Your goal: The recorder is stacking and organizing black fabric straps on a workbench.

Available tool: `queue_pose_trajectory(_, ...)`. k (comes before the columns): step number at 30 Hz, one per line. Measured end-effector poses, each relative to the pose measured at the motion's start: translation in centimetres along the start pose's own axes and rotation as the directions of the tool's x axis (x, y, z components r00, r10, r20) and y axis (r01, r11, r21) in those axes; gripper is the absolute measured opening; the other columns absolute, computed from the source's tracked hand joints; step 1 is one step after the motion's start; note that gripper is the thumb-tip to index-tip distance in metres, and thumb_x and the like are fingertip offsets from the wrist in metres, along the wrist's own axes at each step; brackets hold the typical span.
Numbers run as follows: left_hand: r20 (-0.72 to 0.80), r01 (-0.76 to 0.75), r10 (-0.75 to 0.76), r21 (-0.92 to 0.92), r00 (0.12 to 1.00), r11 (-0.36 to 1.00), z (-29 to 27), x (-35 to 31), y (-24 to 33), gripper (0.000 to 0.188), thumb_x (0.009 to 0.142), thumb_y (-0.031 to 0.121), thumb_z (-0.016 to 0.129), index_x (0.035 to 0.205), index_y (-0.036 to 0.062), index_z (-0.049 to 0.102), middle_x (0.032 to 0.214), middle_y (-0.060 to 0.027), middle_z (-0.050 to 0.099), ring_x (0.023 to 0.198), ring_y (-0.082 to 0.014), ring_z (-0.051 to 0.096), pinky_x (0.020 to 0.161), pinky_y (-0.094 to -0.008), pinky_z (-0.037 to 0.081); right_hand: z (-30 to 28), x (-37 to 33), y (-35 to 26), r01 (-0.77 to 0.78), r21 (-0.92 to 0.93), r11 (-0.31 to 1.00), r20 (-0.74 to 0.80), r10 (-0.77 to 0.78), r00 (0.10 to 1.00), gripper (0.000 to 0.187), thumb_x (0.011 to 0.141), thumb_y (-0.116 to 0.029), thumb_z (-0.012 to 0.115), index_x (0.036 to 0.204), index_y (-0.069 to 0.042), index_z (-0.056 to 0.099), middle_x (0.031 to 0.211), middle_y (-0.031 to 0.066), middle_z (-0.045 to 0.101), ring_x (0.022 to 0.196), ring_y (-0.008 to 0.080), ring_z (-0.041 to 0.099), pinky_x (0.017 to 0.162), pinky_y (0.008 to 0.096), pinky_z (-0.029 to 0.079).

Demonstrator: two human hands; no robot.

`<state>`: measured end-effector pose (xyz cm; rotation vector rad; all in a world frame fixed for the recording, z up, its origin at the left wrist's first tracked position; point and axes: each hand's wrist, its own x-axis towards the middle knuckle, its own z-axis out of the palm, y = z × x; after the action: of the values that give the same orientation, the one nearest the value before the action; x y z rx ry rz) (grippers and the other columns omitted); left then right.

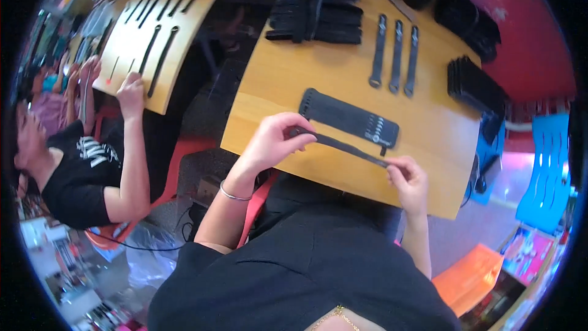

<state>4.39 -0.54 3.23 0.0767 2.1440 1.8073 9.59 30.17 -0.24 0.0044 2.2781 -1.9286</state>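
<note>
A narrow black strap (350, 149) is stretched between my two hands above the near part of the wooden table. My left hand (275, 142) is closed in a pinch on its left end, and my right hand (409, 182) pinches the right end between thumb and fingers. Just beyond the strap lies a dark flat card (343, 115), with a row of light marks near its right end. Three black straps with ring-like ends, among them the middle strap (397, 55), lie side by side farther back.
At the back of the table (263, 98) sits a pile of bundled black straps (315, 21). A black stack (474, 84) stands at the right edge, near a dark bundle (468, 21). On the left, a co-worker's hand (130, 93) is over another table holding several straps (162, 61).
</note>
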Motion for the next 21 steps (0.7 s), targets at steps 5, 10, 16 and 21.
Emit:
queue_pose_trajectory(5,-0.011,0.014,-0.015,-0.069,1.000,0.997,0.5,0.3,-1.6,0.011,0.088,0.001,0.064,0.099,-0.0023,0.064,0.081,-0.0049,0.065,0.072,-0.0093,0.065,0.064,-0.0217,0.052,0.7,-0.5,-0.2,-0.065,0.130,0.989,-0.129,0.082,0.988,0.015,0.090,0.000,0.060,0.102,0.001,0.068,0.093,0.0035,0.057,0.074,0.0080,0.060,0.067,0.0203,0.049)
queue_pose_trajectory(10,-0.044,0.076,-0.079,-0.073,0.996,0.994,0.0,0.2,-2.0,0.012,0.089,0.001,0.064,0.100,-0.0028,0.064,0.082,-0.0049,0.066,0.074,-0.0097,0.065,0.065,-0.0219,0.054,0.7,-0.5,0.1,-0.087,0.098,0.991,-0.183,0.104,0.978,0.015,0.088,0.000,0.063,0.102,0.001,0.066,0.090,0.0026,0.059,0.070,0.0069,0.059,0.065,0.0197,0.049)
queue_pose_trajectory(16,-0.139,0.046,-0.050,-0.031,0.989,0.998,-0.1,0.6,-3.4,0.015,0.090,0.002,0.063,0.104,-0.0018,0.064,0.083,-0.0054,0.068,0.072,-0.0092,0.065,0.064,-0.0210,0.052,0.9,-0.2,1.0,-0.092,0.088,0.992,-0.222,0.109,0.969,0.013,0.087,-0.001,0.066,0.100,-0.003,0.064,0.080,-0.0019,0.062,0.067,0.0045,0.057,0.062,0.0193,0.048)
queue_pose_trajectory(21,-0.163,0.003,-0.007,-0.027,0.987,1.000,-0.1,1.2,-4.5,0.019,0.089,0.003,0.064,0.108,-0.0014,0.064,0.086,-0.0058,0.069,0.074,-0.0083,0.065,0.065,-0.0197,0.051,0.9,0.2,1.8,-0.015,0.002,1.000,-0.272,0.015,0.962,0.012,0.088,-0.001,0.064,0.100,-0.002,0.065,0.085,-0.0007,0.061,0.067,0.0044,0.057,0.060,0.0199,0.048)
